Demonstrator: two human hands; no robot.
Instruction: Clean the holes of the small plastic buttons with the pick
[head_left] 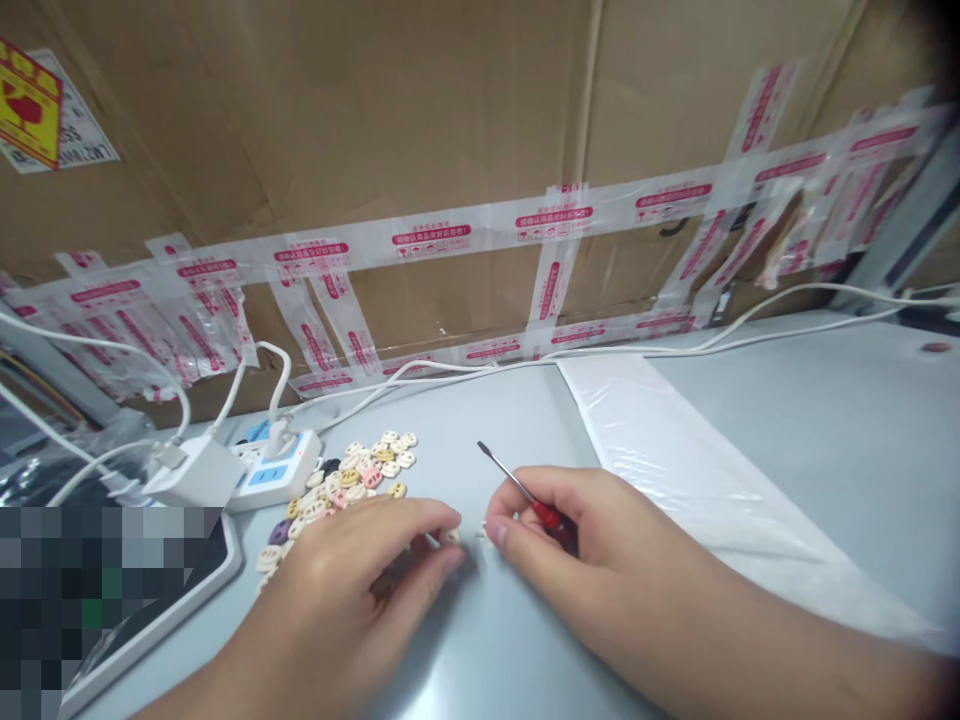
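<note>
A small cream-coloured piece [450,537] is pinched between the thumb and fingers of my left hand [360,570]. Held in my right hand [570,530] is a flat-tipped screwdriver [550,516] with a red handle, its metal shaft pointing up and to the left. At my right thumb and fingertip a tiny pale bit [485,531] shows, too small to name. Small flat pieces with holes [373,478], mostly cream with some yellow, pink, purple and black, lie heaped beyond my left hand, which hides part of the heap.
A white power strip [289,478] with plugs and a white adapter [196,475] stands at the left. White cables [450,368] run along the back by a taped cardboard box [450,120]. A white plastic sheet [660,450] lies at the right. A white-rimmed device [231,555] sits front left.
</note>
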